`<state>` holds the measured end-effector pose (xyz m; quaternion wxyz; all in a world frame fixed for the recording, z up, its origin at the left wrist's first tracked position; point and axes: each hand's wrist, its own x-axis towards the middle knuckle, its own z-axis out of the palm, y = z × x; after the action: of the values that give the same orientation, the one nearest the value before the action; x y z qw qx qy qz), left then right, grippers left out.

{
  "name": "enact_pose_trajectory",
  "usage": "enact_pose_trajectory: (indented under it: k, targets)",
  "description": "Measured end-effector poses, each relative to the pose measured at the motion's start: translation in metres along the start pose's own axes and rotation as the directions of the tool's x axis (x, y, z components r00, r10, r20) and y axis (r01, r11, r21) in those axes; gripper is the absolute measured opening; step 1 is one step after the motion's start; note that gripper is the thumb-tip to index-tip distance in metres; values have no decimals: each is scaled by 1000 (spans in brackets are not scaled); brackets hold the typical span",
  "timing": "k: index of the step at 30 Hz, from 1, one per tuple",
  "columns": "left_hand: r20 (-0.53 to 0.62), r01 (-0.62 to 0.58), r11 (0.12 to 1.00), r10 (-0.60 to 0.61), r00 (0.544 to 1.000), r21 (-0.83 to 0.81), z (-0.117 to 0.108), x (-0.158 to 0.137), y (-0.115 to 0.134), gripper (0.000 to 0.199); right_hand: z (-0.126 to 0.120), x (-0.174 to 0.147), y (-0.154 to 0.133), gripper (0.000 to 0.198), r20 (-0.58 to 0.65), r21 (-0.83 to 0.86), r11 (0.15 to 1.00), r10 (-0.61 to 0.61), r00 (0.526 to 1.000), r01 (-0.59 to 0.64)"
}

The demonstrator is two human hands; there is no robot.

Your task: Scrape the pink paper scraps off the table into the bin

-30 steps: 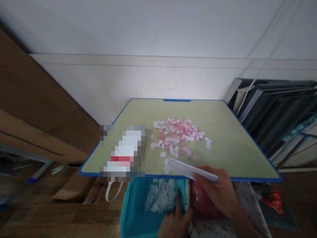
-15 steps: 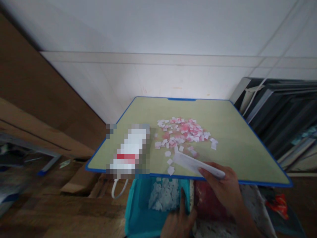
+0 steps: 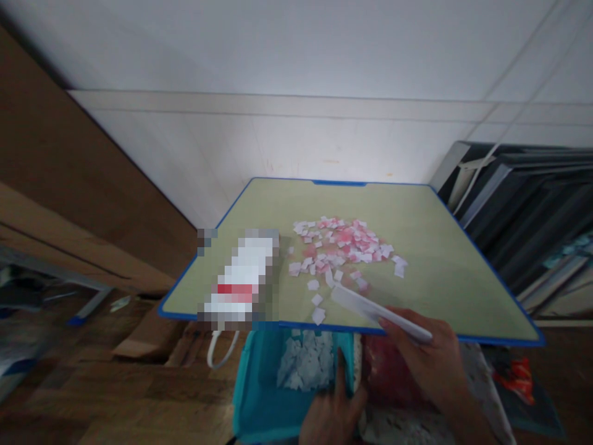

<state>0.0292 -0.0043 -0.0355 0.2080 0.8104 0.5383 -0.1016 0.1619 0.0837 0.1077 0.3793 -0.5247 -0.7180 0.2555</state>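
Note:
My right hand (image 3: 430,355) grips a flat white strip-like tool (image 3: 377,312) by its near end. Its far tip rests low over the table (image 3: 445,247), beside a few loose paper squares (image 3: 317,316). Just beyond the tip lies a loose spread of small pink and white paper pieces (image 3: 345,238). Below the table's front edge, my left hand (image 3: 331,414) is at the right rim of a teal bin (image 3: 259,408). Its index finger stretches along the inner side, and the thumb lies over the rim. White paper bits (image 3: 306,361) fill part of the bin.
A blurred-out white object with a red band (image 3: 241,272) lies at the table's left, its white loop (image 3: 222,352) hanging over the edge. Dark panels (image 3: 532,210) lean at the right. Dark red material (image 3: 393,371) sits beside the bin, and cardboard (image 3: 148,334) on the floor.
My right hand and the white tool have shifted slightly right. My left hand stays at the bin's rim. The paper pieces look much the same.

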Motion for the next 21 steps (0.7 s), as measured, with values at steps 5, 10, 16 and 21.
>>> enact_pose_trajectory:
  k: [5, 10, 16, 21]
  targets:
    - [-25, 4, 1000, -4, 1000, 11, 0, -1, 1, 89, 5, -2, -3, 21, 68, 3, 999, -50, 996, 50]
    - [-10, 16, 999, -16, 1000, 28, 2, 1, 1, 93, 7, -1, 1, 21, -28, 22, 1000, 10, 1000, -9]
    - [10, 28, 999, -28, 1000, 30, -1, 1, 1, 95, 5, -5, -4, 22, 84, 28, 1000, 5, 996, -7]
    - [-29, 14, 1000, -13, 999, 5, 0, -1, 1, 92, 3, -5, -6, 22, 3, 40, 998, 45, 999, -45]
